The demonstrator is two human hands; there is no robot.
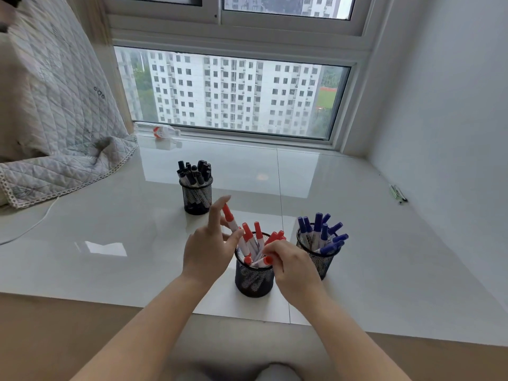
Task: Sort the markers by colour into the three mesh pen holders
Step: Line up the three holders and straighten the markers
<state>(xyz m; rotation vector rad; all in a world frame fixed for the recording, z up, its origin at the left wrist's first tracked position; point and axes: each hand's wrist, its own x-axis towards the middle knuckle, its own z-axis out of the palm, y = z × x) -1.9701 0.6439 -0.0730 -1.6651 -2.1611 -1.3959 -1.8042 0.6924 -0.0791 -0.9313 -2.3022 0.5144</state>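
Three black mesh pen holders stand on the glossy white sill. The far holder [197,199] is filled with black-capped markers [195,171]. The right holder [321,259] has several blue-capped markers [319,229]. The near middle holder [254,279] has several red-capped markers [251,235]. My left hand [210,248] hovers at that holder's left rim, thumb and fingers pinching a red-capped marker [229,215] that stands above the others. My right hand [294,265] is at the holder's right rim, fingers curled round a red-capped marker [265,261] lying across the opening.
A quilted blanket [55,127] drapes over the left end of the sill, with a white cable [33,226] below it. A small white and orange object [162,132] lies by the window frame. A few pens [398,193] lie by the right wall.
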